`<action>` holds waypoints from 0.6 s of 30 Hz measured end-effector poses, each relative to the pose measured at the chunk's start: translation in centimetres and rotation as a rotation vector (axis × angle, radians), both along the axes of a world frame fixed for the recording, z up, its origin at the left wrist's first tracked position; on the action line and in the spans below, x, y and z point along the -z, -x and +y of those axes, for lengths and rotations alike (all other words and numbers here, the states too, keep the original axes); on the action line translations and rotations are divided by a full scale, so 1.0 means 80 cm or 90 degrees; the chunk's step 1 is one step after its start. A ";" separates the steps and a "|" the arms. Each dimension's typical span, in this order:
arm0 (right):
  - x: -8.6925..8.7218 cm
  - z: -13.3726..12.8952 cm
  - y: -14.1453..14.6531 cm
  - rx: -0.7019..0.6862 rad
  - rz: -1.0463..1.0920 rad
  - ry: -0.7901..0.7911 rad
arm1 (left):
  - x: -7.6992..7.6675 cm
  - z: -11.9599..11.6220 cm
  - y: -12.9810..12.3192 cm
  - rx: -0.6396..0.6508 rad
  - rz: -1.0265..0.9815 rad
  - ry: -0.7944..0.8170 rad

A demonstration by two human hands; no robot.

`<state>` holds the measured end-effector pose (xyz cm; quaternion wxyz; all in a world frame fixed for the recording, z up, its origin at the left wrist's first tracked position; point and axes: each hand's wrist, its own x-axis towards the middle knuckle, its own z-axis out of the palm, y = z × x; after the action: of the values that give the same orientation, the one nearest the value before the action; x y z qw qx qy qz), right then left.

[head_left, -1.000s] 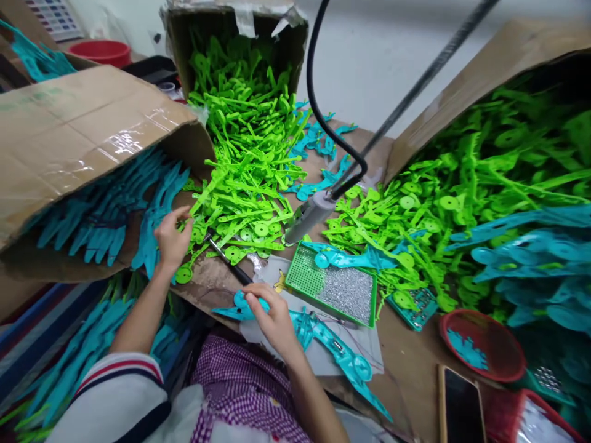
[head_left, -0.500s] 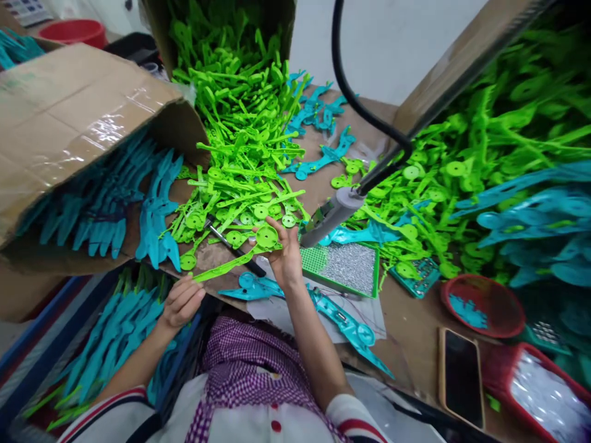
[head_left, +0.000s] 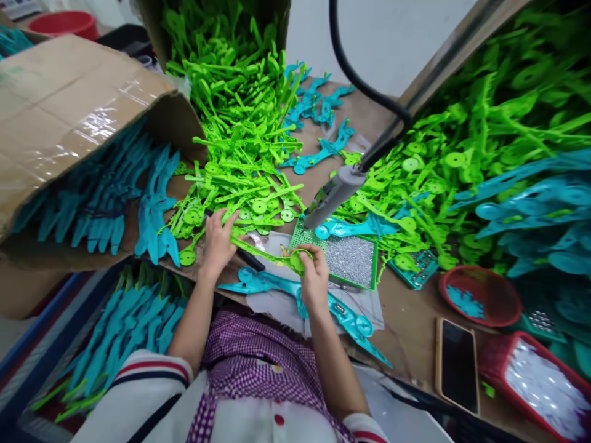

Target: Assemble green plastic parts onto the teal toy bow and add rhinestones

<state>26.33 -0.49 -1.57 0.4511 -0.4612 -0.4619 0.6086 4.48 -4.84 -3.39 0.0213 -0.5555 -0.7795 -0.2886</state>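
A lime-green plastic arm (head_left: 263,251) with a round disc end stretches between my hands above the table's front edge. My right hand (head_left: 315,280) pinches it at the disc end. The thin end runs in at the thumb of my left hand (head_left: 219,246), whose fingers are bent, partly spread and in front of the green pile. Below lies a teal plastic piece (head_left: 270,283), long and pointed at its tips, on a white sheet (head_left: 272,303). A black-handled tool (head_left: 249,258) lies behind the green arm.
Loose green parts (head_left: 249,154) spill from a box at the back. A grey powered screwdriver (head_left: 335,194) hangs over a green tray (head_left: 375,271) of small metal pieces. To the right are a red bowl (head_left: 510,307), a phone (head_left: 457,366) and a red bin (head_left: 512,369). A carton (head_left: 92,104) stands left.
My left hand has moved up and right, toward the green pile. My right hand has come down and right with the disc end, so the green arm now slopes down to the right.
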 end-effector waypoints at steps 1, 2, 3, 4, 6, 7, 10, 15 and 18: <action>-0.001 -0.005 -0.009 0.034 -0.011 -0.018 | -0.001 0.016 -0.002 0.028 0.004 0.075; -0.003 -0.011 -0.018 0.069 -0.019 -0.033 | -0.001 0.030 -0.003 0.054 0.009 0.139; -0.005 -0.016 -0.028 0.099 -0.021 -0.041 | 0.001 0.043 -0.004 0.078 0.016 0.188; -0.006 -0.021 -0.037 0.122 -0.016 -0.039 | 0.002 0.054 -0.004 0.100 0.025 0.222; -0.006 -0.029 -0.057 0.156 0.006 -0.011 | 0.006 0.071 -0.001 0.137 0.048 0.252; -0.005 -0.032 -0.066 0.171 0.016 0.006 | 0.008 0.078 0.001 0.150 0.061 0.257; -0.002 -0.036 -0.079 0.213 0.034 0.042 | 0.011 0.104 0.009 0.163 0.089 0.250; -0.003 -0.030 -0.061 0.216 0.077 0.105 | 0.008 0.154 0.005 0.141 0.087 0.204; -0.003 -0.037 -0.060 0.194 0.103 0.136 | -0.001 0.147 0.001 0.144 0.074 0.174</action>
<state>31.14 -3.45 -1.33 0.5221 -0.5204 -0.2823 0.6139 4.39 6.93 -3.27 -0.0418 -0.6533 -0.7413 -0.1478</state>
